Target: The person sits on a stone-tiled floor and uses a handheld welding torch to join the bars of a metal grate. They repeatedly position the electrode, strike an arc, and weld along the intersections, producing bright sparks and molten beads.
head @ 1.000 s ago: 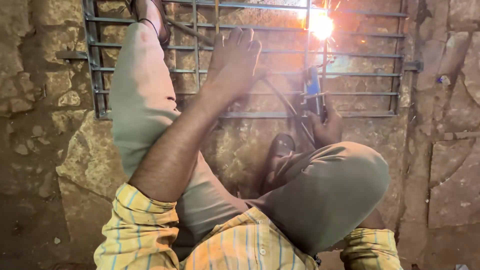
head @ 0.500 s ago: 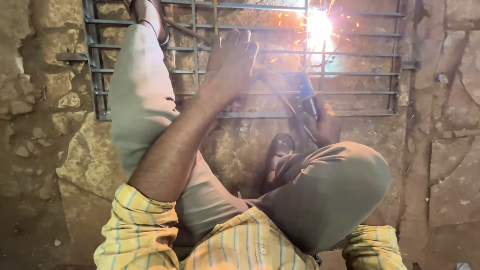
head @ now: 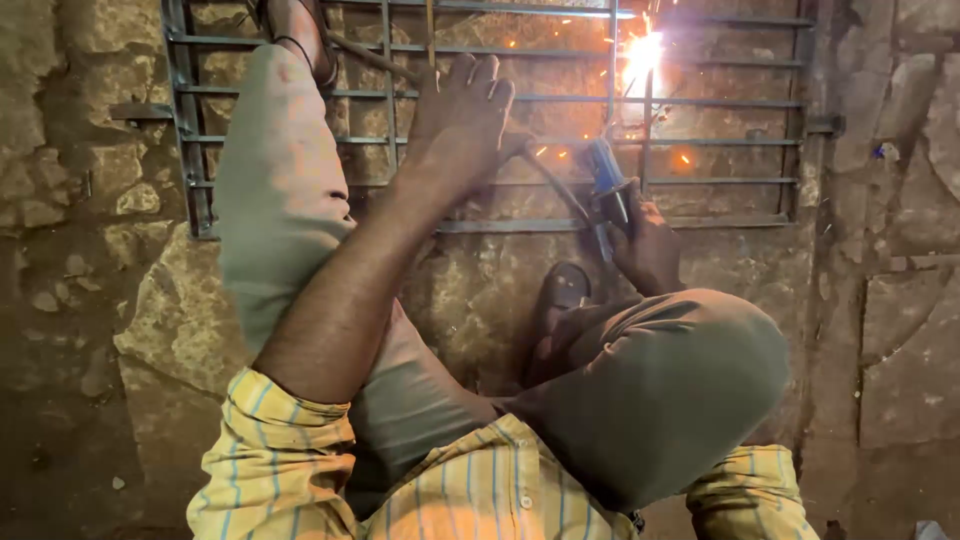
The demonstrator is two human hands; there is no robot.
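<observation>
Gripping a blue-handled electrode holder (head: pixel 606 180), the right hand (head: pixel 648 245) has its fingers wrapped tightly around the grip, just below the lower rail of the metal grille (head: pixel 720 182). From the holder a thin welding rod (head: pixel 646 130) rises upright to a bright white arc (head: pixel 641 55) near the upper bars of the grille, with orange sparks scattered around it. A dark cable (head: pixel 555 180) curves away from the holder toward the grille's middle.

The left hand (head: pixel 462 115) is laid flat on the grille's middle bars, fingers spread and pointing up, the palm pressing on the metal and pinching nothing; it sits well to the left of the arc. Its bare forearm runs down to a rolled yellow striped shirt sleeve (head: pixel 280 450).

The grille lies flat on a rough stone floor (head: pixel 60 200), its horizontal bars crossed by a few uprights. One leg in grey-green trousers (head: pixel 275 190) stretches across the grille's left part, with a sandalled foot (head: pixel 300 30) resting on the grille's upper bars. The other knee (head: pixel 665 390) is bent below the grille, beneath the right hand, and a dark sandal (head: pixel 562 295) shows just below the grille's bottom rail.
</observation>
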